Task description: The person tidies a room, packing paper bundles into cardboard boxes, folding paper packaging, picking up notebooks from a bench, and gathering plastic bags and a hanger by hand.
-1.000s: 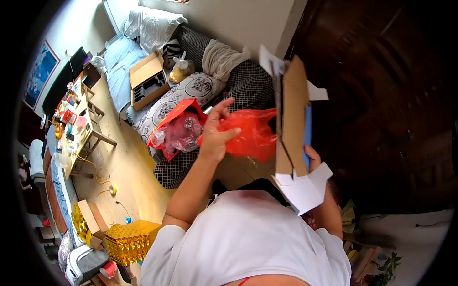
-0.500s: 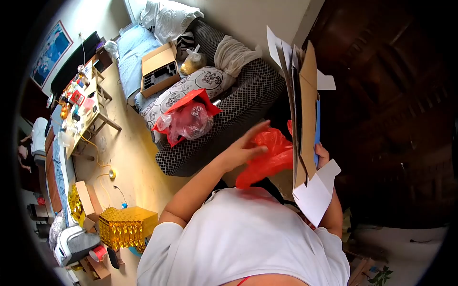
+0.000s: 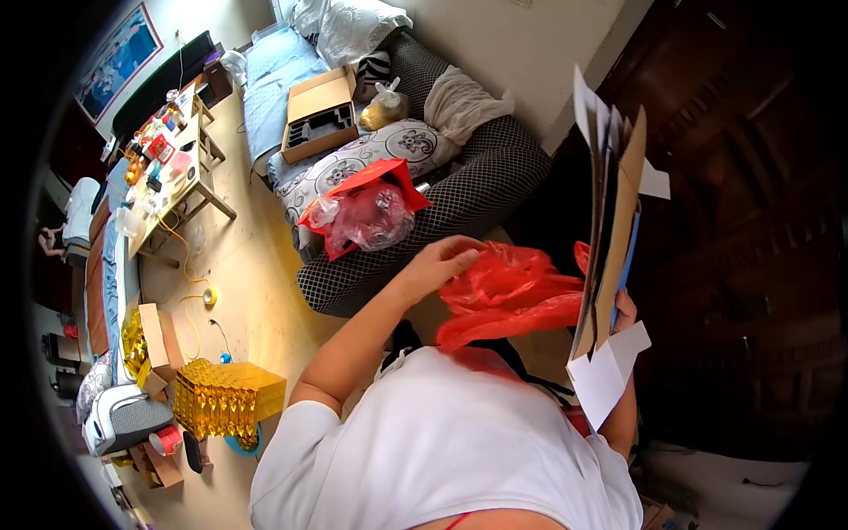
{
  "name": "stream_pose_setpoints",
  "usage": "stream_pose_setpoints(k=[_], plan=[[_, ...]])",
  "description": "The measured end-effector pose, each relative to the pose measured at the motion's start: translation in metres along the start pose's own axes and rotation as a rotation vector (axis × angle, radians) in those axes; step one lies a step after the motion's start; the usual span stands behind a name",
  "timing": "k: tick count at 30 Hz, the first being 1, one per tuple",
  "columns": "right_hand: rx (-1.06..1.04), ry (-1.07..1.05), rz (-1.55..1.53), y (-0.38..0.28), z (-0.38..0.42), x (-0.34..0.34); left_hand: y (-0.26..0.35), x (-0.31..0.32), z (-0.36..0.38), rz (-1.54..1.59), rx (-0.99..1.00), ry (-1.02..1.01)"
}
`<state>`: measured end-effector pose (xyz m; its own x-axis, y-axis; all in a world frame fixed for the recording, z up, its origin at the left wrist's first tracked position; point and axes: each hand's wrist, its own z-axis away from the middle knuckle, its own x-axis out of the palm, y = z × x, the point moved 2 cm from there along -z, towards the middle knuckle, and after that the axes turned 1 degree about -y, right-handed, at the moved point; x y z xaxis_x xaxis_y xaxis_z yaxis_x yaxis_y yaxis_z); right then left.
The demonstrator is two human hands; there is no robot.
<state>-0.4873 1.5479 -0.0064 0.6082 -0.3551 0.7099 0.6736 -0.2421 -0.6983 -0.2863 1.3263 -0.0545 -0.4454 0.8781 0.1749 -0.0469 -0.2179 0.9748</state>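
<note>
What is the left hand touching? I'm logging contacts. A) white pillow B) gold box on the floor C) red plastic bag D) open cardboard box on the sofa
C: the left hand grips the edge of the red plastic bag, beside the flattened carton in the right hand.

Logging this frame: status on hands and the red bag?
Left hand pinching red plastic bag. Right hand grips folded cardboard box. Nothing obstructing.
</note>
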Motion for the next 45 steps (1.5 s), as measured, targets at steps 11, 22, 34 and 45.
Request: stream_pose_setpoints(k=[11,22,34,45], plan=[[-0.066,0.004,-0.027,0.000,-0.007,-0.004,-0.131,-0.173,-0.019,-1.583,0.020,0.771],[0.005,-0.100,-0.007,0.002,-0.045,0.056,0.067,-0.104,0.053,-0.801,0.172,-0.011],[0.126,-0.289,-0.108,0.033,-0.110,0.074,-0.021,-0.021,0.073,0.050,-0.404,-0.432],[0.431,-0.338,0.096,0.089,-0.109,0.105,-0.031,-0.006,-0.006,1.525,-0.278,0.037]])
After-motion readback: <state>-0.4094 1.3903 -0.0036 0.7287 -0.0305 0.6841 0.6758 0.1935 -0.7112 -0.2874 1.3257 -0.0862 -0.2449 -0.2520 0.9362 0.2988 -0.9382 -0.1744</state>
